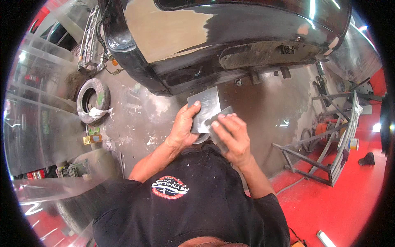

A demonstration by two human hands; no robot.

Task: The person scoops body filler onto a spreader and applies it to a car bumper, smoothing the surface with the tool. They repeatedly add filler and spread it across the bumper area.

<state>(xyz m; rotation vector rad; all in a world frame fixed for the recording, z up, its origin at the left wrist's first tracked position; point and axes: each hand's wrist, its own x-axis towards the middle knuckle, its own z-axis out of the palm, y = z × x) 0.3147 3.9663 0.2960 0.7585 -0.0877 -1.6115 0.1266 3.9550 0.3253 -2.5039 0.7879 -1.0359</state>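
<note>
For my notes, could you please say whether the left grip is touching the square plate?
Touching: the head view shows the left grip with its thumb on the square plate.

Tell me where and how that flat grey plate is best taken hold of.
Probably pinch the grey plate at its left edge, from the person's left, thumb on top, fingers underneath. It is thin and flat, and the left grip has its thumb there; the right grip and its grey blade crowd the lower right.
</note>
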